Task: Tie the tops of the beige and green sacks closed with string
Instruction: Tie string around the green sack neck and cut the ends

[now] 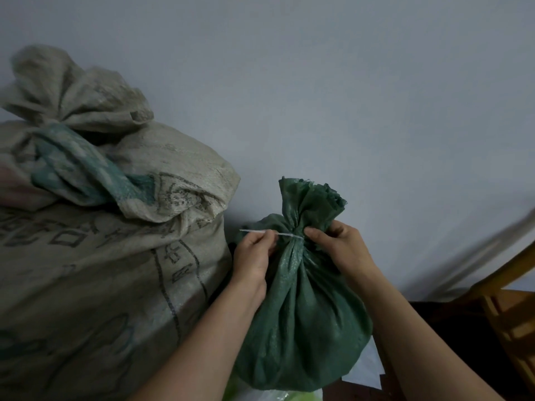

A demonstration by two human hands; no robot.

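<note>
- Two bare forearms reach up from the bottom edge of the head view, one on each side of the green sack (304,328).
- Under the sack, at the bottom edge, I see a bit of pale green and white material (285,396). It is too cropped to name.
- The green sack stands upright just beside the beige sack (101,256), full and round, with its top gathered into a narrow neck.
- My left hand (253,256) sits to the left of that neck. Its grip is a closed pinch of thumb and fingers on a thin white string (278,233).
- The string runs level from the pinch to the neck and wraps around it. A short free end sticks out past the fingers on the left.
- My right hand (338,244) is at the right of the neck, its grip curled round the bunched cloth at the wrap. I cannot tell whether it also holds a string end.
- Above the wrap, the sack's frayed mouth fans upward.
- The beige sack is far bigger and carries dark printed characters. Its top is bunched, with a teal woven band (81,166) at the neck.
- A wooden frame (515,328) stands at the far right.
- A plain pale wall (347,82) fills the background.
</note>
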